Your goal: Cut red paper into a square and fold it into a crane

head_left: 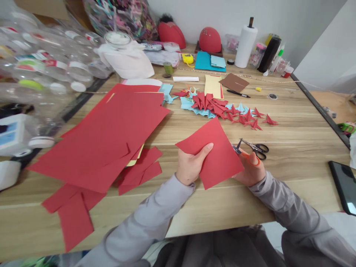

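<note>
A red square of paper (pixel 219 155) is pinched in my left hand (pixel 191 165), thumb on top and the other fingers beneath it. My right hand (pixel 251 168) is closed around the orange handles of a pair of scissors (pixel 244 152), whose blades sit at the paper's right edge, partly hidden. Just behind that hand lies a second pair of scissors with black handles (pixel 260 149). To the left is a pile of large red paper sheets (pixel 111 129), with red offcuts (pixel 73 218) near the table's front. Folded red and light-blue paper cranes (pixel 205 102) cluster beyond the held square.
Many plastic bottles (pixel 55 70) crowd the left edge. A white paper roll (pixel 246 46), a yellow tape measure (pixel 188 58) and a blue paper stack (pixel 205 61) stand or lie at the back. A black pen (pixel 238 93) lies mid-table; a phone (pixel 343 185) rests at the right edge.
</note>
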Motion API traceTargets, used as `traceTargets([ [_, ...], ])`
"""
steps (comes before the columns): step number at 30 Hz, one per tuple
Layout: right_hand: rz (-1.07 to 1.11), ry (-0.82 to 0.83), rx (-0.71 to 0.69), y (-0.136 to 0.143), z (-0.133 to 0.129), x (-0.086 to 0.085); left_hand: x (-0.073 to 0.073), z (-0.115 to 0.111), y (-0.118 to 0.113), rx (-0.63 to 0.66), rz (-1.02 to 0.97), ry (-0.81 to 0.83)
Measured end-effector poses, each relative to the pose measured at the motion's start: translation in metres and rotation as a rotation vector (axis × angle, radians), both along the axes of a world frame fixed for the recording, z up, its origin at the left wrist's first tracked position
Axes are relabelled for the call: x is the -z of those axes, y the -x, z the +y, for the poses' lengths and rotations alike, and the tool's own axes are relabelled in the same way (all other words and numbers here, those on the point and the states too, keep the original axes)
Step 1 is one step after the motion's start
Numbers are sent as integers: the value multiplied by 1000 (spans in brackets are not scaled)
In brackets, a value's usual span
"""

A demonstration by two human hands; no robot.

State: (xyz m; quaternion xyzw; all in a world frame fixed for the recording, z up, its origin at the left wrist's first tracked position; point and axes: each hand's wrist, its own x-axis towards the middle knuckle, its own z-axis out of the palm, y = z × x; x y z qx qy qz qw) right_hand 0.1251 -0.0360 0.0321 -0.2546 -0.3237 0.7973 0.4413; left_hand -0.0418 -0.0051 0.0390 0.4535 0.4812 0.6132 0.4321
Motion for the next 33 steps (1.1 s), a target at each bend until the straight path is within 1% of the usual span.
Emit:
traceTargets([
  [4,-18,-19,-7,0,3,-5,1,2,2,56,-93,66],
  [8,-38,-31,-13,-1,5,-8,1,-1,0,178,-268,199],
  [12,-43,-22,-22,-3,6,-8,-4,-4,-2,250,-411,317],
  [17,-59,-18,-3,-2,7,-12,-14,2,8,330,-531,451],
  [22,-94,-44,-11,0,6,-17,-16,7,13,380,-523,500],
  [26,-81,-20,-37,-3,7,-13,-15,6,10,328,-456,450],
  [31,-9,66,-189,-9,9,-3,-11,7,10,272,-390,390],
  [33,8,83,-211,-11,8,0,-10,7,11,278,-354,381],
])
